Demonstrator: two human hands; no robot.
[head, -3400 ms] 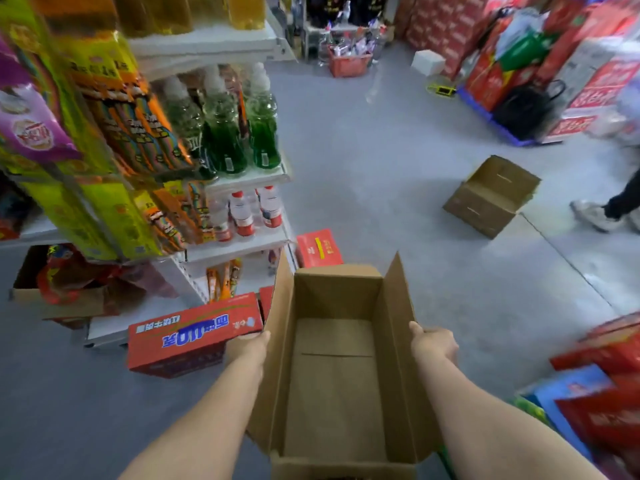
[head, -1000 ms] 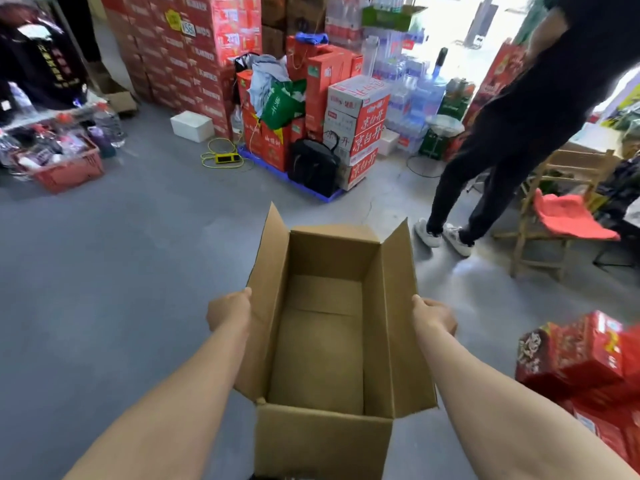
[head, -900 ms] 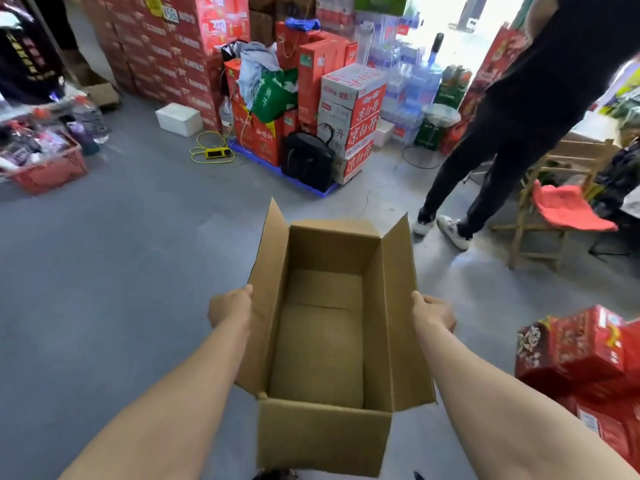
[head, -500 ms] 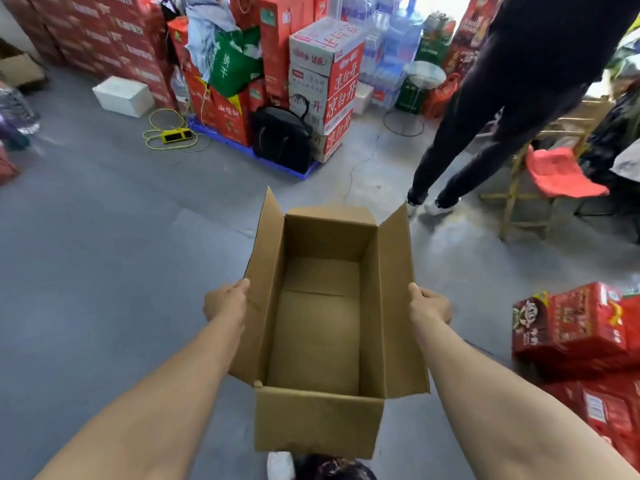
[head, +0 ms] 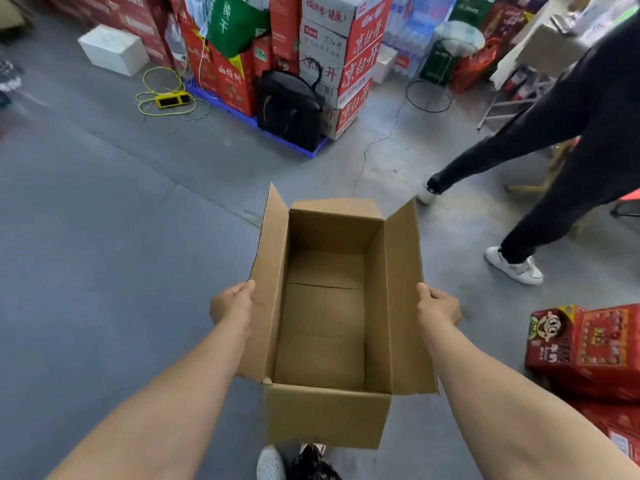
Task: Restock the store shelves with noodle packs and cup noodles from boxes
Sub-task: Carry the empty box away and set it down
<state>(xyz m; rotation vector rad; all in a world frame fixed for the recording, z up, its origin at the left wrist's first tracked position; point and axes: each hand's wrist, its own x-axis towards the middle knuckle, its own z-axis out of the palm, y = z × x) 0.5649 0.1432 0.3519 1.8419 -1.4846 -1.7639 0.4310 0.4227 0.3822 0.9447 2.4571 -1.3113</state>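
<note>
I carry an empty brown cardboard box (head: pixel 322 327) in front of me, its flaps standing open and nothing inside. My left hand (head: pixel 231 304) grips the box's left side from outside, thumb over the flap. My right hand (head: pixel 438 304) grips the right side the same way. No noodle packs or shelves are in view.
A person in black (head: pixel 561 140) with white shoes walks across at the right. Red cartons (head: pixel 585 348) lie on the floor at the right. A stack of red and white cartons (head: pixel 332 57) with a black bag (head: pixel 291 109) stands ahead. A yellow cable (head: pixel 166 98) and white box (head: pixel 112 50) lie far left.
I have turned away from the shelves and walked toward the stacked cartons, still holding the empty box with both hands. The person in black has stepped across on the right.
</note>
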